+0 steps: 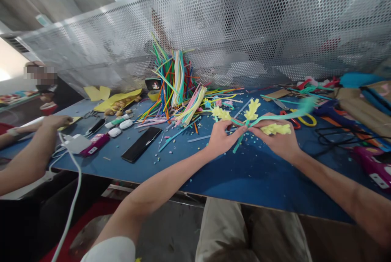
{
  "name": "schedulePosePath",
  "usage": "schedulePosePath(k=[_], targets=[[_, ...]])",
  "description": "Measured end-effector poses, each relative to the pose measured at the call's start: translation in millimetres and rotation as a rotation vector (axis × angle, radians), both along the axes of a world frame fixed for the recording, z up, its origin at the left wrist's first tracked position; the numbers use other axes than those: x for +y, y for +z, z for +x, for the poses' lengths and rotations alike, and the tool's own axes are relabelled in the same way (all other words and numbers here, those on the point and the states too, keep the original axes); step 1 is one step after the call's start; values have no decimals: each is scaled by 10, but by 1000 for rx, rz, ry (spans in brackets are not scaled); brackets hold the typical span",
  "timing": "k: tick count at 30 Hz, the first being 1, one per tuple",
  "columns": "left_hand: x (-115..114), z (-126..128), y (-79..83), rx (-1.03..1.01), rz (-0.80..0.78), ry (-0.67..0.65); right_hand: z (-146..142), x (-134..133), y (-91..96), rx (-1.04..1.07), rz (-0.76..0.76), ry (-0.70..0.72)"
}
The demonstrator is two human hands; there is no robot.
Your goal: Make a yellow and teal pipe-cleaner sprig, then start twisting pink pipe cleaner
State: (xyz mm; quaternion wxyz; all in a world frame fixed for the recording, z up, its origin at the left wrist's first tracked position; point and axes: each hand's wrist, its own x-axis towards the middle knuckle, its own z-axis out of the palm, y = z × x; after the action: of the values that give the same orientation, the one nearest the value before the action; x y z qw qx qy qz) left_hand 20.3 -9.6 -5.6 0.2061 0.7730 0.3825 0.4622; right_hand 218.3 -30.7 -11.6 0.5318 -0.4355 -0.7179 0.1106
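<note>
Over the blue table, both my hands meet on a pipe-cleaner flower sprig (251, 110) with yellow fuzzy blossoms and green stems. My left hand (220, 135) pinches the stems from the left, thumb and fingertips pressed together. From the other side my right hand (279, 138) pinches the same joint, and one yellow blossom (276, 129) lies across its back. A loose mint-green pipe cleaner (284, 116) curves out to the right above that hand, its far end blurred. The green stem end (238, 144) points down below the fingers.
A large bundle of coloured pipe cleaners (177, 79) stands behind. Left lie a black phone (142, 144), a glue stick (117, 120) and a white charger (76, 143); right, yellow-handled scissors (307, 120) and black cable (336, 138). A perforated metal screen (244, 30) borders the table. Another person's arm (33, 148) reaches in.
</note>
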Motion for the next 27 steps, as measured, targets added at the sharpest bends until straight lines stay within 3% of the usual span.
schedulePosePath(k=[7, 12, 15, 19, 22, 27], targets=[[11, 47, -11, -256, -432, -152, -9, -14, -23, 133, -56, 60], [37, 68, -40, -346, -569, -232, 57, 64, -50, 77, -88, 186], [21, 53, -33, -265, -507, -179, 85, 101, -71, 129, -135, 270], [-3, 16, -1, -136, -305, -94, 41, 78, -79, 314, -287, 377], [-3, -1, 13, -50, -152, -61, -29, 43, -60, 446, -367, 352], [17, -22, 4, 59, 58, 3, -77, 44, -54, 457, -445, 316]])
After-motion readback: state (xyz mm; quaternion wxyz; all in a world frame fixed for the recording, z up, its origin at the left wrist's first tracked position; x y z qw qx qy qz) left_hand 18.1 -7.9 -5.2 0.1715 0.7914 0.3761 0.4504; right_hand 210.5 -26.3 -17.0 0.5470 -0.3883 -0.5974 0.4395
